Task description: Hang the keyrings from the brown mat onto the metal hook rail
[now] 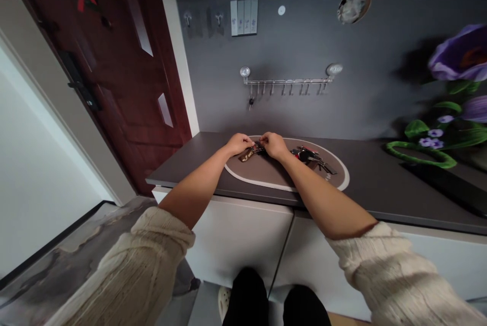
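Both hands meet over the left part of an oval brown mat (262,173) with a pale rim. Between them lies a bunch of keys (258,148) with a brown tag (246,155) that has light lettering. My left hand (239,143) is closed, thumb and fingertips pinching at the keys. My right hand (272,144) is closed too, its bent fingers on the keys' right end; exactly which part it grips is too small to tell. Right of my right wrist, a loose pile of keys (314,158) with red and black pieces rests on the mat.
A clear hook rail (287,82) is fixed to the grey wall, with a small dark key (251,101) hanging at its left end. Purple flowers (462,57) and a black tray-like object (445,186) occupy the counter's right side. A dark red door (129,87) stands left.
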Demonstrator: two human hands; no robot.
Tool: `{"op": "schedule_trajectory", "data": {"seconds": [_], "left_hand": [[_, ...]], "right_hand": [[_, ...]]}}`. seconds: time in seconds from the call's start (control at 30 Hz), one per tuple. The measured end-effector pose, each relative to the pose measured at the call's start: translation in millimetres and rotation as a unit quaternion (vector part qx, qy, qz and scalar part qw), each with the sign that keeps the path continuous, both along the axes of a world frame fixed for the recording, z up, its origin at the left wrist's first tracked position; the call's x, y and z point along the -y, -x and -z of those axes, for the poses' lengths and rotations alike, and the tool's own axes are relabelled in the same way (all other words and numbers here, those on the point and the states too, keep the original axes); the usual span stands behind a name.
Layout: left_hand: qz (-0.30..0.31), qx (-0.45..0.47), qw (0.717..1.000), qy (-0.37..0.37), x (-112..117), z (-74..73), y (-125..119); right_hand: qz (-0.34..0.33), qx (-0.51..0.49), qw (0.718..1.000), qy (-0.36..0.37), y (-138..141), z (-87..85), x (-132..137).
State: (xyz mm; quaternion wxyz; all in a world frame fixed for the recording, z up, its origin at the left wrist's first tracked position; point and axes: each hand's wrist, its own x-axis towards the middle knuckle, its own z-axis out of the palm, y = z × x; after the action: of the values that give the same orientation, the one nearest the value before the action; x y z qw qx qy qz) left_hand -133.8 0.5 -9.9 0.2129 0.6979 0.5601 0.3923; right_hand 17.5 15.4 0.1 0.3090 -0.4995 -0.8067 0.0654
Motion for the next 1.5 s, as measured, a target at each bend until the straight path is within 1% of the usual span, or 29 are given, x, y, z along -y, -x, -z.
{"op": "schedule_trajectory", "data": {"seconds": [0.17,0.3,0.4,0.53,0.67,0.77,0.9,1.03,1.13,1.2,1.37,1.5], "left_hand": [[-0.020,0.041,0.999,0.009,1.2,-0.4,-0.9],[-0.041,0.117,0.992,0.024,2.8,-1.9,-3.0],[-0.029,0.170,0.984,0.040,2.2,-2.7,-3.6],[-0.027,0.207,0.977,0.050,-1.0,-2.7,-1.8],[0.000,0.264,0.962,0.068,-2.1,-3.0,-0.6],[0.010,0.298,0.952,0.067,-1.1,-4.2,-1.3],[0.030,0.330,0.942,0.059,-0.8,-5.4,-2.1],[0.044,0.347,0.936,0.049,-2.2,-4.7,-2.0],[0.055,0.355,0.933,0.034,-2.5,-4.3,-1.9],[0.052,0.357,0.932,0.025,-1.7,-4.9,-2.5],[0.040,0.345,0.938,0.011,2.0,-8.5,-5.4],[0.051,0.320,0.946,-0.004,3.0,-9.6,-7.1]], "right_hand": [[0.003,-0.003,1.000,-0.001,-1.0,-1.6,1.4],[0.008,-0.002,1.000,0.007,-1.4,-2.9,2.3],[0.009,0.004,1.000,0.010,-1.7,-3.9,2.6],[0.005,0.016,1.000,0.009,-2.2,-4.9,2.5],[-0.001,0.031,1.000,0.004,-1.9,-5.4,3.7],[-0.006,0.041,0.999,-0.002,-1.4,-5.8,5.0],[-0.008,0.030,0.999,0.008,-0.9,-6.7,6.2],[-0.013,-0.008,1.000,0.013,0.2,-7.9,6.3],[-0.020,-0.056,0.998,0.024,1.3,-8.6,5.1],[-0.020,-0.093,0.995,0.039,1.9,-8.9,4.0],[-0.024,-0.165,0.984,0.056,2.2,-8.2,1.1],[-0.035,-0.215,0.975,0.051,2.3,-5.9,-1.6]]}}
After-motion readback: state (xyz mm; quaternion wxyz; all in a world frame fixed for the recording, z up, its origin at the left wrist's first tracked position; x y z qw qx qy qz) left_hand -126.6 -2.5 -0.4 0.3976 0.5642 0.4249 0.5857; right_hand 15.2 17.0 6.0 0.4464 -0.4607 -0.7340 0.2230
